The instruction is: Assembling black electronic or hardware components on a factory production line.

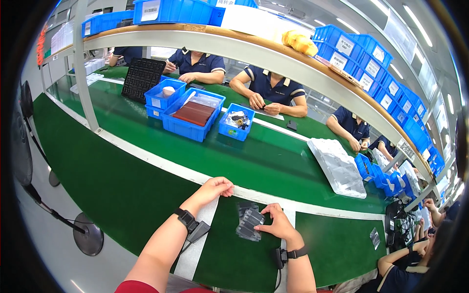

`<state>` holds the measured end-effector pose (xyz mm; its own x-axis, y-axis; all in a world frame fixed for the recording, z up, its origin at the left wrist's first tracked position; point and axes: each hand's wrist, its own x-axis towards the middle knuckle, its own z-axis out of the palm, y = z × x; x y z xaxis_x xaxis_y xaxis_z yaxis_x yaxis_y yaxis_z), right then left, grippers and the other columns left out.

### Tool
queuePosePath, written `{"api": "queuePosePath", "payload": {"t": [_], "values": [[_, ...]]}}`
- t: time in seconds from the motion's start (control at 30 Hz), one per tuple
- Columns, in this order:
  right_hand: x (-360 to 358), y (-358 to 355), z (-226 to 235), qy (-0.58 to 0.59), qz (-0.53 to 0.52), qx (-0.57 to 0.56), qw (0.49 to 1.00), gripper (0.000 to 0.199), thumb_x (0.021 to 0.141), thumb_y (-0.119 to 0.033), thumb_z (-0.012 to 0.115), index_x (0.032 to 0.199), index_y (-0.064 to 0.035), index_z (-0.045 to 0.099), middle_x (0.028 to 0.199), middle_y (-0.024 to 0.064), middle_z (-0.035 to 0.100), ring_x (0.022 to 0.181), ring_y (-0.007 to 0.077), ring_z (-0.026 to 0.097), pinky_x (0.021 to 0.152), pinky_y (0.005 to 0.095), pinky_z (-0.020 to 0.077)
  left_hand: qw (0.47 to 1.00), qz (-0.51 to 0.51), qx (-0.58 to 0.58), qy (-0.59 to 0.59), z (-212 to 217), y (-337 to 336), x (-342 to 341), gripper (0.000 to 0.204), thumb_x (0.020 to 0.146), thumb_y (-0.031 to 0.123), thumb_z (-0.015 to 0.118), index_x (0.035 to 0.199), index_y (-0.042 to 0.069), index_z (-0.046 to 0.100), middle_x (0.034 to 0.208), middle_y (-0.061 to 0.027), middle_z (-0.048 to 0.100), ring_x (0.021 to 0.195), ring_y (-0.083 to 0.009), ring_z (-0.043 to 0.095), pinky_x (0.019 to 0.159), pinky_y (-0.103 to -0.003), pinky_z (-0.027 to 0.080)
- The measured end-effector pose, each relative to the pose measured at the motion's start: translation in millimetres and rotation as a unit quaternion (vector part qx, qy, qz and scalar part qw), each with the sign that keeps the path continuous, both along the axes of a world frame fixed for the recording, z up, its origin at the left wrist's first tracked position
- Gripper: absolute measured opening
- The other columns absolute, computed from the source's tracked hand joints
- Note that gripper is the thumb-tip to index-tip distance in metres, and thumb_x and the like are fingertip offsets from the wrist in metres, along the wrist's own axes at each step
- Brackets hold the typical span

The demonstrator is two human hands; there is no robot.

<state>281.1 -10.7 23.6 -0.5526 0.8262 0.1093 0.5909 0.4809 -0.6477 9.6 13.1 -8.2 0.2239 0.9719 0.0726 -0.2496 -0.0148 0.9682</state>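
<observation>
A loose pile of small, flat, dark grey pieces in clear film [250, 223] lies on the green mat in front of me. My right hand [277, 222] is at the pile's right edge, thumb and forefinger apart and their tips touching the pieces. Up and to the left of the pile, by the white strip, my left hand [217, 188] is closed with its fingers curled together. What it pinches, if anything, is hidden. Each wrist wears a black strap with a small device and cable.
Beyond the white strip stand blue bins [193, 117], a black tray [141, 80] and white moulded trays [337, 166]. A shelf [234, 36] with more bins crosses above. Co-workers [273, 90] sit opposite and at right. Another small film piece [374, 238] lies to the right.
</observation>
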Motion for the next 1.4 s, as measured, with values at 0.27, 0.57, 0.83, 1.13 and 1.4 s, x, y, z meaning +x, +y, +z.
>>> {"api": "queuePosePath", "payload": {"t": [0.27, 0.57, 0.83, 1.13, 1.4], "values": [[4, 6, -16, 0.093, -0.059, -0.082, 0.990, 0.032, 0.064, -0.010, 0.075, 0.084, -0.0037, 0.051, 0.062, -0.0033, 0.044, 0.056, 0.0065, 0.040, 0.052, 0.0203, 0.0348, 0.997, 0.074, -0.017, 0.011, 4, -15, 24, 0.018, 0.088, 0.018, 0.048, 0.091, 0.003, 0.058, 0.083, -0.0043, 0.059, 0.076, -0.0111, 0.055, 0.071, -0.024, 0.044], [-7, -10, 2, 0.371, -0.071, -0.223, 0.899, 0.022, 0.071, 0.004, 0.065, 0.087, -0.0023, 0.051, 0.073, 0.0015, 0.058, 0.057, 0.0052, 0.049, 0.050, 0.0176, 0.0381, 0.996, -0.077, 0.044, 0.014, 0, -49, 53, 0.023, 0.085, 0.017, 0.057, 0.102, 0.001, 0.053, 0.096, -0.0053, 0.059, 0.089, -0.0123, 0.054, 0.080, -0.028, 0.044], [-37, -18, -3, 0.540, -0.107, -0.245, 0.798, 0.019, 0.075, 0.005, 0.062, 0.088, -0.0025, 0.050, 0.071, 0.0039, 0.058, 0.053, 0.0087, 0.050, 0.050, 0.0202, 0.0407, 0.989, -0.134, -0.030, 0.055, 13, -61, 51, 0.030, 0.086, 0.023, 0.055, 0.109, 0.003, 0.054, 0.097, -0.0027, 0.059, 0.088, -0.0102, 0.055, 0.073, -0.026, 0.048], [-41, -18, -12, 0.646, -0.194, -0.184, 0.715, 0.003, 0.082, -0.005, 0.057, 0.081, -0.0016, 0.057, 0.067, 0.0005, 0.054, 0.049, 0.0056, 0.040, 0.046, 0.0198, 0.0327, 0.990, -0.038, -0.116, -0.072, 15, -62, 50, 0.030, 0.092, 0.026, 0.042, 0.111, 0.004, 0.048, 0.102, -0.0038, 0.056, 0.089, -0.0128, 0.057, 0.065, -0.030, 0.054], [-13, -14, -11, 0.582, -0.249, -0.169, 0.755, 0.008, 0.079, -0.002, 0.060, 0.085, 0.0005, 0.056, 0.069, 0.0047, 0.058, 0.045, 0.0059, 0.043, 0.041, 0.0190, 0.0315, 0.986, -0.026, -0.119, -0.116, 24, -62, 50, 0.030, 0.092, 0.025, 0.042, 0.112, 0.003, 0.046, 0.105, -0.0059, 0.055, 0.090, -0.0167, 0.057, 0.073, -0.035, 0.053]]}}
